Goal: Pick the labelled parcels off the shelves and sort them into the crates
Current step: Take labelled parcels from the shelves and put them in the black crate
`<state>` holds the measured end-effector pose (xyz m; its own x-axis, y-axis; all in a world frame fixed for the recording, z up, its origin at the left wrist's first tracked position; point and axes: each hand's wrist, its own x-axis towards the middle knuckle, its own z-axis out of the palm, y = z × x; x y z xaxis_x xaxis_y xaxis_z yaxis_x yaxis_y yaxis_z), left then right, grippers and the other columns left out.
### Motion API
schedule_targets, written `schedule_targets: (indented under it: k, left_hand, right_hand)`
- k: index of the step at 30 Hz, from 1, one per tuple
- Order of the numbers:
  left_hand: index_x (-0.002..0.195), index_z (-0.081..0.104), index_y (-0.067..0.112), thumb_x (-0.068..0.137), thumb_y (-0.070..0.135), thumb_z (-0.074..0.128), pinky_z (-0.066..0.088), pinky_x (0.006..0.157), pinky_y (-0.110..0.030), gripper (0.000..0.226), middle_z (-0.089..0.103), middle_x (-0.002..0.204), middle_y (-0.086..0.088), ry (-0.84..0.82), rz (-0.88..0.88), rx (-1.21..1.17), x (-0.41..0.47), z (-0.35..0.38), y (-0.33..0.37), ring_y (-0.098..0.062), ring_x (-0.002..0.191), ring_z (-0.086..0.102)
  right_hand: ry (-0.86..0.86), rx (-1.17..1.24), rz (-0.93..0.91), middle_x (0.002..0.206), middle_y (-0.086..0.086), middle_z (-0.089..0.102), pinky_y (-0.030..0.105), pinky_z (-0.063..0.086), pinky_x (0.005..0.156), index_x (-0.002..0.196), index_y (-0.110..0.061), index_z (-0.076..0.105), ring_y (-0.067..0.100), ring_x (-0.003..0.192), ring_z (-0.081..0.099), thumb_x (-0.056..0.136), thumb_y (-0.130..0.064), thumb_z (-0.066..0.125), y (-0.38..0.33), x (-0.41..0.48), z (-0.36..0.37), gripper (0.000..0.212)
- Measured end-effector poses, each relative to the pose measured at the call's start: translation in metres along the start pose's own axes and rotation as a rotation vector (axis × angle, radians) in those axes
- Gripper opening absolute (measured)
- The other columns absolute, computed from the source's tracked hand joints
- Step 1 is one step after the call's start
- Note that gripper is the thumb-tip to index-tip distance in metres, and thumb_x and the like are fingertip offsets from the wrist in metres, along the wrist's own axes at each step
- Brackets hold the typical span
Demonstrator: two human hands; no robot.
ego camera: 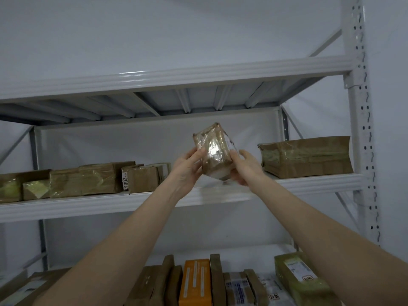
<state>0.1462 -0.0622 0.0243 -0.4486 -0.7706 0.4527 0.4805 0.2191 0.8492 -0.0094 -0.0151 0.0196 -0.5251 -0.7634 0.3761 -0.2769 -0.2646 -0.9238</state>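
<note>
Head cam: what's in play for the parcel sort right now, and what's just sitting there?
In play: taped parcel, left hand and right hand holding it.
Sitting: brown parcel row, large parcel, orange box, shelf rack.

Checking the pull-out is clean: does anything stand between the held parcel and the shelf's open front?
Nothing visible does: the left hand and right hand hold the parcel above the shelf edge, apart from other parcels.
</note>
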Motion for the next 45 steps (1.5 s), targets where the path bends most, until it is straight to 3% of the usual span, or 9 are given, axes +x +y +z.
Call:
schedule_targets:
  k: [5, 9, 13, 19, 22, 26, 32, 38, 45]
  left_hand:
    - [0.147, 0.023, 0.041, 0.073, 0.005, 0.078, 0.044, 0.099, -0.039, 0.099, 0.048, 0.129, 0.009, -0.135, 0.104, 0.455, 0.001, 0.014, 0.010, -0.015, 0.117, 0.051]
    - [0.136, 0.043, 0.021, 0.081, 0.009, 0.072, 0.052, 0.089, -0.037, 0.063, 0.060, 0.121, -0.001, 0.122, 0.228, 0.394, 0.003, 0.018, 0.016, -0.019, 0.109, 0.059]
    - [0.128, 0.046, 0.018, 0.088, 0.017, 0.066, 0.055, 0.087, -0.045, 0.045, 0.062, 0.114, -0.002, 0.238, 0.140, 0.273, 0.006, 0.021, 0.022, -0.024, 0.103, 0.064]
    - [0.118, 0.055, 0.022, 0.090, 0.021, 0.063, 0.054, 0.088, -0.046, 0.029, 0.059, 0.122, -0.004, 0.255, 0.222, 0.472, 0.001, 0.023, 0.018, -0.022, 0.104, 0.061]
    - [0.132, 0.050, 0.031, 0.085, 0.033, 0.068, 0.050, 0.094, -0.047, 0.050, 0.052, 0.130, -0.007, 0.189, 0.219, 0.663, -0.001, 0.022, 0.018, -0.024, 0.111, 0.056]
    - [0.147, 0.029, 0.037, 0.080, 0.042, 0.071, 0.040, 0.105, -0.053, 0.079, 0.026, 0.146, -0.007, 0.180, 0.141, 0.906, -0.003, 0.012, 0.021, -0.030, 0.128, 0.040]
    - [0.146, 0.038, 0.027, 0.093, 0.029, 0.060, 0.049, 0.098, -0.041, 0.057, 0.062, 0.125, -0.005, 0.260, 0.141, 0.639, -0.015, -0.008, 0.020, -0.020, 0.114, 0.060]
    - [0.146, 0.035, 0.033, 0.096, 0.029, 0.054, 0.047, 0.057, -0.016, 0.054, 0.057, 0.128, 0.005, 0.337, 0.070, 0.635, -0.039, -0.020, 0.015, -0.001, 0.084, 0.059]
    - [0.144, 0.039, 0.036, 0.090, 0.011, 0.053, 0.039, 0.082, -0.023, 0.061, 0.055, 0.126, 0.011, 0.425, 0.041, 0.660, -0.088, -0.038, 0.013, -0.009, 0.115, 0.048]
  right_hand:
    - [-0.075, -0.002, -0.047, 0.077, 0.000, 0.059, 0.024, 0.037, 0.058, 0.100, -0.020, 0.063, 0.013, 0.069, 0.051, 0.101, -0.042, 0.038, -0.016, -0.005, -0.012, 0.033]
    - [-0.173, 0.060, -0.168, 0.087, -0.002, 0.052, 0.013, 0.038, 0.062, 0.128, -0.022, 0.059, 0.010, 0.078, 0.050, 0.097, -0.013, 0.052, -0.016, -0.004, -0.018, 0.033]
    - [-0.044, -0.031, -0.256, 0.119, 0.001, 0.046, 0.024, 0.042, 0.088, 0.138, -0.025, 0.041, 0.013, 0.105, 0.045, 0.078, -0.021, 0.077, -0.015, -0.003, -0.019, 0.070]
    - [-0.105, 0.152, -0.133, 0.093, -0.013, 0.057, 0.022, 0.042, 0.060, 0.111, -0.019, 0.050, 0.009, 0.089, 0.056, 0.075, -0.025, 0.080, -0.008, -0.005, -0.019, 0.048]
    - [-0.021, 0.233, -0.098, 0.101, -0.007, 0.065, 0.031, 0.053, 0.071, 0.112, -0.019, 0.054, 0.013, 0.093, 0.062, 0.071, -0.025, 0.083, -0.005, -0.002, -0.013, 0.050]
    - [-0.051, 0.222, -0.065, 0.107, 0.002, 0.070, 0.033, 0.056, 0.080, 0.094, -0.024, 0.063, 0.017, 0.094, 0.067, 0.083, -0.016, 0.071, -0.005, 0.000, -0.009, 0.016]
    - [-0.208, 0.258, -0.051, 0.102, -0.001, 0.070, 0.022, 0.052, 0.066, 0.115, -0.038, 0.057, 0.009, 0.077, 0.064, 0.085, 0.000, 0.058, -0.013, -0.018, -0.004, 0.049]
    - [-0.243, 0.263, -0.008, 0.098, 0.001, 0.072, 0.028, 0.056, 0.068, 0.134, -0.036, 0.052, 0.012, 0.073, 0.066, 0.082, -0.001, 0.060, -0.005, -0.035, 0.013, 0.063]
    - [-0.244, 0.238, -0.040, 0.092, 0.003, 0.074, 0.044, 0.056, 0.086, 0.130, -0.037, 0.055, 0.022, 0.086, 0.071, 0.072, -0.009, 0.063, 0.018, -0.066, 0.048, 0.065]
